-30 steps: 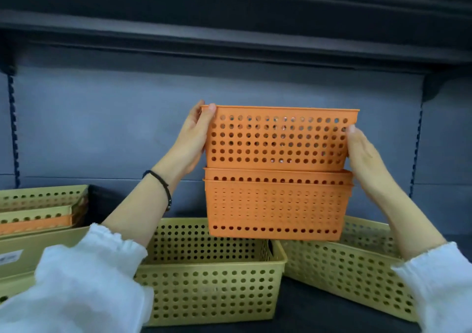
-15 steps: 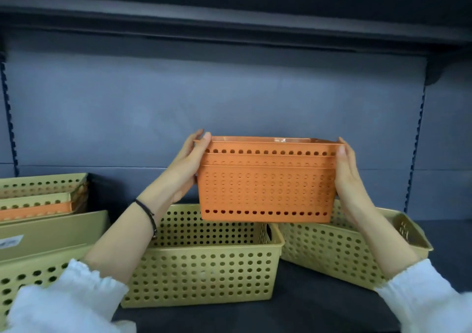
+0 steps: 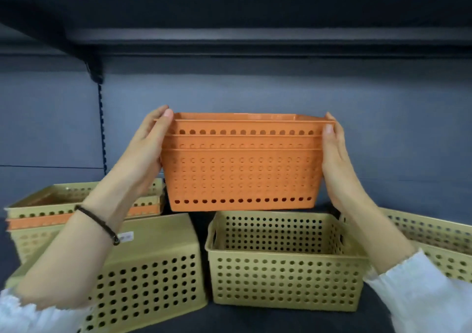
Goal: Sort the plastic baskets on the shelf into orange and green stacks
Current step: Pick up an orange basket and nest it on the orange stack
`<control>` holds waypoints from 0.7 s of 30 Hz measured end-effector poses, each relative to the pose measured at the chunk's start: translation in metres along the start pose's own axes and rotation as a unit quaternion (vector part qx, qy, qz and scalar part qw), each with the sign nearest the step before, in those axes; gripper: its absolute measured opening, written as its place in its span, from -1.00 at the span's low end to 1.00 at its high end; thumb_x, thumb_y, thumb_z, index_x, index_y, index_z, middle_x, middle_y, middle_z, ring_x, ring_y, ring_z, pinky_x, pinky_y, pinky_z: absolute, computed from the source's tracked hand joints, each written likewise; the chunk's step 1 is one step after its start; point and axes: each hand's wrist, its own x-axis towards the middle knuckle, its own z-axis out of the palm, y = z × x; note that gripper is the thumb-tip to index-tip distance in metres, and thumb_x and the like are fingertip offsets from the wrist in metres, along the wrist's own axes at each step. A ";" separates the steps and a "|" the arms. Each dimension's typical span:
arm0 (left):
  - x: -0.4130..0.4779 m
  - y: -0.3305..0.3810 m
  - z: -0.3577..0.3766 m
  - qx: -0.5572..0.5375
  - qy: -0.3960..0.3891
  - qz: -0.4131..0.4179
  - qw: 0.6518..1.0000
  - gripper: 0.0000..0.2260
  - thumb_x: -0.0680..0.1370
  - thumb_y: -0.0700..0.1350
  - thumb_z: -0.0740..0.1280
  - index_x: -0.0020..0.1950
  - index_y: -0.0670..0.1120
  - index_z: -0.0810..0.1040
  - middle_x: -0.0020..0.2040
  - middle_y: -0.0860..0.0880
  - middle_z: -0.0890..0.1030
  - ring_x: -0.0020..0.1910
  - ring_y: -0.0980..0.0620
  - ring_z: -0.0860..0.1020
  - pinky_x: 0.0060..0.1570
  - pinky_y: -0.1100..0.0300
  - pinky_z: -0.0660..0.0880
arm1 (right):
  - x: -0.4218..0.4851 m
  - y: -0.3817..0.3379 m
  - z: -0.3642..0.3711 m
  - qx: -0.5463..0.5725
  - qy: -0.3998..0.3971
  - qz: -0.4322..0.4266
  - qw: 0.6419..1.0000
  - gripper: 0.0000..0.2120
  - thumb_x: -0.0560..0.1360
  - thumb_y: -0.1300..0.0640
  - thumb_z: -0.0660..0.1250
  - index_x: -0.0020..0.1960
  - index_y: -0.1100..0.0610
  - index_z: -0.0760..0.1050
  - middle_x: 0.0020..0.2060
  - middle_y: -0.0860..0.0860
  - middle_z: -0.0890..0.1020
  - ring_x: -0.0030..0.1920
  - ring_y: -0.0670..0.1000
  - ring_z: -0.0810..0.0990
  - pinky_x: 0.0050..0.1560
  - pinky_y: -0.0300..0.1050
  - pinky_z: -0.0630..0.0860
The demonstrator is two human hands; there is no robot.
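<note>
I hold a nested stack of orange baskets (image 3: pixel 240 169) in the air above the shelf, my left hand (image 3: pixel 146 149) on its left end and my right hand (image 3: pixel 337 159) on its right end. Below it stands an upright green basket (image 3: pixel 283 279), open side up. To the left lies an overturned green basket (image 3: pixel 153 269) with a label on its base. At the back left sits a mixed stack (image 3: pixel 48 218) of green baskets with an orange one between them. Another green basket (image 3: pixel 439 240) lies at the right, partly behind my right arm.
The dark shelf floor (image 3: pixel 281 320) shows in front of the baskets. A grey back panel (image 3: pixel 255 90) with a slotted upright rail (image 3: pixel 101 128) rises behind. The shelf above (image 3: pixel 229 34) overhangs the space.
The upper orange basket has dropped fully into the lower ones, so the stack is now tightly nested. The view has shifted right, and the held stack sits higher in the frame.
</note>
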 end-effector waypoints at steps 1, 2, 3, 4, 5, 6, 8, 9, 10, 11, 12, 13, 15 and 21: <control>-0.002 0.005 -0.020 0.007 0.011 0.002 1.000 -0.61 0.60 0.15 0.16 0.40 0.07 0.35 0.27 -0.04 0.54 0.16 0.03 0.53 0.03 0.08 0.45 | -0.001 -0.002 0.020 0.012 -0.010 0.001 1.000 -0.42 0.53 -0.28 -0.04 0.52 -0.15 0.03 0.18 -0.33 0.41 0.04 -0.54 0.40 -0.01 -0.47 0.37; -0.003 0.009 -0.040 0.019 0.022 0.001 1.000 -0.60 0.60 0.16 0.16 0.40 0.06 0.36 0.26 -0.04 0.56 0.15 0.03 0.54 0.01 0.06 0.47 | -0.003 -0.004 0.041 0.026 -0.019 0.004 0.999 -0.46 0.58 -0.23 -0.04 0.52 -0.13 0.04 0.13 -0.35 0.41 -0.04 -0.58 0.42 -0.09 -0.53 0.38; -0.005 0.011 -0.059 0.030 0.033 -0.002 0.999 -0.60 0.59 0.17 0.17 0.39 0.07 0.37 0.23 -0.04 0.57 0.13 0.02 0.56 -0.01 0.04 0.47 | -0.005 -0.005 0.061 0.039 -0.027 0.011 0.999 -0.50 0.61 -0.19 -0.04 0.52 -0.11 0.05 0.09 -0.35 0.42 -0.10 -0.60 0.43 -0.13 -0.53 0.39; -0.006 0.013 -0.078 0.039 0.046 -0.004 0.998 -0.60 0.59 0.18 0.18 0.39 0.07 0.37 0.19 -0.03 0.59 0.09 0.02 0.56 -0.03 0.03 0.46 | -0.008 -0.007 0.081 0.053 -0.035 0.019 0.998 -0.51 0.62 -0.17 -0.04 0.52 -0.10 0.05 0.06 -0.35 0.43 -0.13 -0.60 0.44 -0.13 -0.51 0.39; -0.008 0.015 -0.095 0.043 0.060 -0.004 0.997 -0.60 0.59 0.17 0.18 0.39 0.06 0.38 0.14 -0.01 0.60 0.04 0.03 0.56 -0.05 0.05 0.45 | -0.011 -0.009 0.100 0.065 -0.044 0.024 0.997 -0.52 0.63 -0.16 -0.04 0.52 -0.09 0.05 0.05 -0.35 0.44 -0.14 -0.60 0.44 -0.11 -0.48 0.37; -0.011 0.016 -0.113 0.047 0.073 -0.006 0.996 -0.60 0.59 0.16 0.17 0.39 0.05 0.38 0.11 0.00 0.60 0.03 0.04 0.56 -0.08 0.06 0.44 | -0.015 -0.009 0.117 0.072 -0.054 0.027 0.996 -0.50 0.63 -0.16 -0.04 0.53 -0.09 0.04 0.06 -0.35 0.44 -0.12 -0.59 0.44 -0.07 -0.45 0.36; -0.017 0.016 -0.147 0.052 0.086 -0.013 0.995 -0.59 0.59 0.16 0.18 0.39 0.04 0.38 0.13 0.00 0.61 0.09 0.03 0.56 -0.07 0.07 0.45 | -0.022 -0.010 0.148 0.073 -0.082 0.034 0.993 -0.47 0.61 -0.20 -0.05 0.54 -0.11 0.01 0.07 -0.34 0.45 -0.08 -0.55 0.45 0.00 -0.36 0.35; -0.020 0.016 -0.164 0.053 0.089 -0.018 0.994 -0.58 0.58 0.17 0.19 0.40 0.05 0.38 0.17 -0.02 0.61 0.13 0.01 0.57 -0.04 0.04 0.46 | -0.026 -0.011 0.162 0.073 -0.095 0.038 0.992 -0.47 0.61 -0.20 -0.05 0.54 -0.11 0.00 0.07 -0.34 0.45 -0.08 -0.54 0.46 0.01 -0.37 0.37; -0.022 0.015 -0.178 0.053 0.091 -0.020 0.994 -0.57 0.58 0.18 0.19 0.40 0.06 0.38 0.20 -0.04 0.62 0.17 -0.01 0.57 -0.02 0.01 0.48 | -0.031 -0.012 0.174 0.079 -0.104 0.040 0.991 -0.48 0.62 -0.18 -0.05 0.54 -0.10 -0.01 0.07 -0.34 0.44 -0.10 -0.55 0.46 -0.03 -0.42 0.39; -0.025 0.015 -0.192 0.052 0.094 -0.019 0.994 -0.56 0.58 0.18 0.20 0.42 0.05 0.36 0.21 -0.04 0.62 0.19 -0.02 0.57 -0.02 -0.01 0.49 | -0.035 -0.011 0.186 0.085 -0.110 0.041 0.989 -0.50 0.62 -0.16 -0.05 0.53 -0.10 -0.01 0.05 -0.34 0.44 -0.13 -0.58 0.46 -0.10 -0.49 0.39; -0.025 0.014 -0.202 0.049 0.099 -0.012 0.994 -0.55 0.58 0.16 0.20 0.43 0.04 0.35 0.22 -0.05 0.62 0.19 -0.02 0.57 -0.01 -0.01 0.49 | -0.038 -0.012 0.196 0.091 -0.115 0.043 0.988 -0.51 0.63 -0.15 -0.04 0.52 -0.11 -0.01 0.03 -0.35 0.43 -0.15 -0.59 0.46 -0.15 -0.50 0.40; -0.026 0.015 -0.211 0.045 0.105 -0.003 0.993 -0.56 0.59 0.14 0.20 0.43 0.02 0.35 0.21 -0.06 0.62 0.16 -0.02 0.58 0.00 0.00 0.49 | -0.040 -0.013 0.206 0.095 -0.118 0.044 0.988 -0.52 0.63 -0.15 -0.04 0.52 -0.13 -0.01 0.02 -0.36 0.43 -0.16 -0.59 0.45 -0.17 -0.49 0.41; -0.023 0.017 -0.225 0.047 0.118 0.017 0.992 -0.59 0.60 0.09 0.19 0.42 -0.01 0.36 0.18 -0.04 0.61 0.10 0.02 0.58 -0.01 0.03 0.47 | -0.039 -0.015 0.224 0.099 -0.119 0.037 0.987 -0.53 0.62 -0.16 -0.04 0.51 -0.14 -0.01 0.02 -0.35 0.45 -0.16 -0.58 0.46 -0.19 -0.50 0.40; 0.002 0.011 -0.270 0.075 0.105 -0.007 0.992 -0.39 0.50 0.24 0.24 0.45 -0.06 0.33 0.28 -0.07 0.57 0.23 -0.02 0.55 0.18 -0.02 0.47 | -0.025 -0.017 0.276 0.105 -0.135 0.053 0.984 -0.50 0.62 -0.19 -0.05 0.52 -0.14 -0.03 0.06 -0.28 0.48 0.01 -0.39 0.43 -0.02 -0.30 0.37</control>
